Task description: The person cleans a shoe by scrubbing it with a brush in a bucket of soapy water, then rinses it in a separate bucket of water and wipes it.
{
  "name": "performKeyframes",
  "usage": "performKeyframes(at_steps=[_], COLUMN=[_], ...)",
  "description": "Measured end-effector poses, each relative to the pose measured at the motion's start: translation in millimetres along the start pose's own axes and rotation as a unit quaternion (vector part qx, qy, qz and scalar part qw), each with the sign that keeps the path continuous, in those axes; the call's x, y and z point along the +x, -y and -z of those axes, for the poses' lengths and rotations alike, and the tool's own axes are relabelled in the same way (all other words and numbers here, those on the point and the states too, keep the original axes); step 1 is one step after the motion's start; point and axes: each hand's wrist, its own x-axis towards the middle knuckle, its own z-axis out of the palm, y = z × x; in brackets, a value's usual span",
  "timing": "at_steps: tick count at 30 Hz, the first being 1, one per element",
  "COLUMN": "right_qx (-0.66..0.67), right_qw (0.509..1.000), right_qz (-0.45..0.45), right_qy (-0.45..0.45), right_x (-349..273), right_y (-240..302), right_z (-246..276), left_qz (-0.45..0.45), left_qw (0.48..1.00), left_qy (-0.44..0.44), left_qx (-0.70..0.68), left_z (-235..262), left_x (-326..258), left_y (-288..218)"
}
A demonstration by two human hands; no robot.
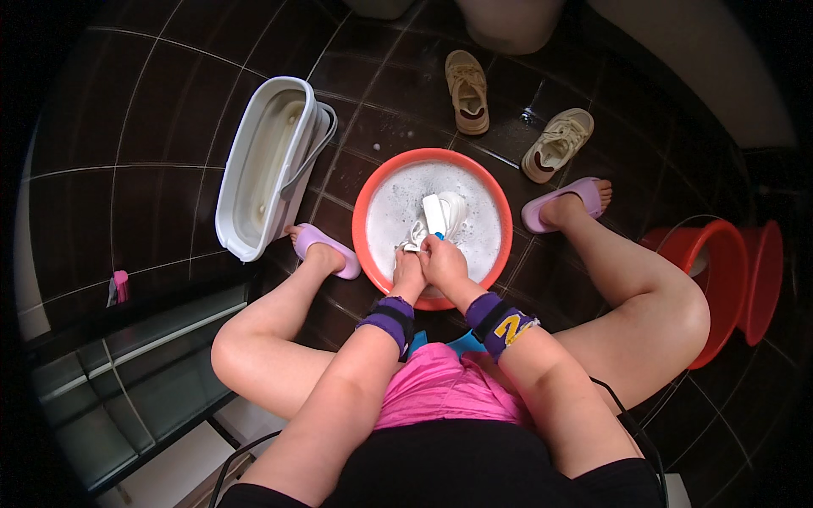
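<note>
Between my feet is a red basin (362, 196) with sudsy water (389, 190) in it. A white shoe (456, 209) lies partly in the suds near the middle. My left hand (408, 273) is closed on the shoe's near end, by its laces. Just beside it, my right hand (444, 261) grips a brush (433, 215) with a white, block-shaped head and a bit of blue near my fingers. The brush head rests over the shoe; its bristles are hidden, and so is most of its handle.
A long white bucket (227, 207) with water stands at the left. Two beige shoes, a left one (467, 91) and a right one (557, 146), sit on dark tiles beyond the basin. Red buckets (724, 296) stand at the right. A glass panel (127, 381) is at lower left.
</note>
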Motion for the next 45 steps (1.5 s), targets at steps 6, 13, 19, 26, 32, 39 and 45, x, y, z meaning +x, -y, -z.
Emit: performKeyframes(at_steps=[6,13,19,26,32,39,45], right_qx=[0.004,0.001,-0.002,0.004,-0.005,-0.008,-0.002], right_qw=[1.0,0.999,0.999,0.998,0.997,0.998,0.997], right_qz=[-0.016,-0.037,-0.035,-0.061,-0.048,-0.027,-0.039], right_qy=[0.017,0.028,0.034,0.032,0.053,0.058,0.06], right_x=[2.6,8.3,16.5,22.8,15.2,1.8,-15.2], right_y=[11.1,9.5,6.4,1.6,3.8,11.0,18.5], right_z=[3.7,3.1,2.2,2.9,6.7,8.7,11.3], left_qz=[-0.013,-0.064,-0.175,-0.209,-0.227,-0.208,-0.201], left_qw=[0.998,0.985,0.97,0.965,0.972,0.977,0.973], left_qy=[0.002,0.045,0.103,0.078,0.018,-0.044,-0.113], left_qx=[0.068,0.152,0.136,0.14,0.064,0.027,0.009], left_z=[23.6,19.2,28.8,21.2,25.5,26.7,24.7], left_x=[-2.8,13.9,35.2,39.9,15.4,-1.4,-15.4], left_y=[-11.3,2.8,19.2,11.0,1.5,16.7,21.7])
